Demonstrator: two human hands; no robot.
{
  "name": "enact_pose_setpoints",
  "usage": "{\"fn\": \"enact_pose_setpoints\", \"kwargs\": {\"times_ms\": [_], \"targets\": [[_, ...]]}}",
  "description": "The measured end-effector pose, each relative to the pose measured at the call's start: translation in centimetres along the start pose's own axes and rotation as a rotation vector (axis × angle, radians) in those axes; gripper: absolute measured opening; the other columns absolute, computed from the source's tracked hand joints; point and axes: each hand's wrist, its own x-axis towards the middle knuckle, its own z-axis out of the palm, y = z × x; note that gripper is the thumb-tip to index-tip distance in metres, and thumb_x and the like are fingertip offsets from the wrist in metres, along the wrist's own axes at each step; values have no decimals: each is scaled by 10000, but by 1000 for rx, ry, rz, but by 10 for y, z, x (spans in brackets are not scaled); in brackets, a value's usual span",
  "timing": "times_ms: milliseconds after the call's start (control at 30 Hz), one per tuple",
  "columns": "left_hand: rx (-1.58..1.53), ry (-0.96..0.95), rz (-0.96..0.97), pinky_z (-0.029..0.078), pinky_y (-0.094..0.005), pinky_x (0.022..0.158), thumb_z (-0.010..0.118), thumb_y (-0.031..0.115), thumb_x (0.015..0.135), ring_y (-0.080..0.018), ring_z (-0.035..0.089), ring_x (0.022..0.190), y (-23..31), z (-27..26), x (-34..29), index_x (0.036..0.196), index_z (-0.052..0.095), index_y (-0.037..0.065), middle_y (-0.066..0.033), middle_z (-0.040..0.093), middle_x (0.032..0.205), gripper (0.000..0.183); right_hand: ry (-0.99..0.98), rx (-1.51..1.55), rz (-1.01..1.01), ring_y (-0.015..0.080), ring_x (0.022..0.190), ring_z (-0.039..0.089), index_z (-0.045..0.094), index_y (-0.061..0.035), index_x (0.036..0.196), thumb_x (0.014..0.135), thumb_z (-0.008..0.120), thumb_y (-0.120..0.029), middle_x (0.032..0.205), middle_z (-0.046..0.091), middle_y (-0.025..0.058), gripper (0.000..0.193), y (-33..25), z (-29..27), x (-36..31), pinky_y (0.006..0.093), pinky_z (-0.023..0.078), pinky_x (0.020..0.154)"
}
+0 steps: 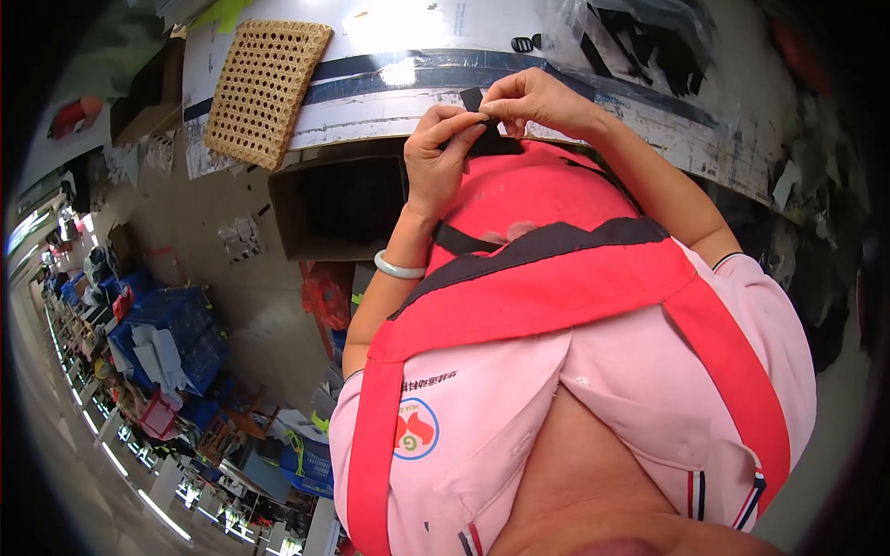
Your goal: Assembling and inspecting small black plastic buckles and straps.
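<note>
At the table's near edge, my left hand [436, 159] and my right hand [540, 104] meet, each with thumb and fingers pinched. Between them is a small black strap piece [472, 98]; one end sticks up past my fingertips, and the rest is mostly hidden by them. More black material [503, 145] shows just below my hands, against the red apron [547, 190]. Beyond my right hand, a small black plastic buckle [526, 44] lies on the table.
On the table's left lies a woven cane panel [264, 91], overhanging the edge. A clear plastic bag [649, 42] with black straps lies at the far right. Below the table stands an open cardboard box [301, 243] with a dark inside. Blue crates [176, 329] stand on the left.
</note>
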Motion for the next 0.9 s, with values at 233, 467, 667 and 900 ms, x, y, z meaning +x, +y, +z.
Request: {"fn": "enact_pose_setpoints", "kwargs": {"times_ms": [233,467,667,900], "targets": [[112,-76,86,398,-173,489,661,-55,822,-43,513,654,2,-5,-2,961,706,13,-15,540,973,161,260,-30,-280,67,794,577,638,-10,893,901,639,-168,889,628,12,159,11,3,11,231,492,721],[100,-73,54,400,-175,490,646,-58,831,-43,509,644,5,-8,-5,951,703,6,-14,566,934,147,365,126,-312,89,764,597,567,-18,965,867,665,-93,820,624,23,158,22,12,16,227,500,714],[251,-74,-581,418,-194,477,652,34,855,-92,627,718,0,-104,-50,1031,683,12,-44,656,929,180,152,-76,-66,143,722,626,554,5,1111,868,663,-205,861,653,97,339,44,16,1,268,512,665],[-423,787,-591,516,-238,645,592,60,912,-180,635,974,-49,-224,-117,1290,514,32,-80,622,1120,387,945,-608,-27,229,859,653,653,-67,987,848,627,-194,925,678,99,190,109,-116,-34,333,502,762]]}}
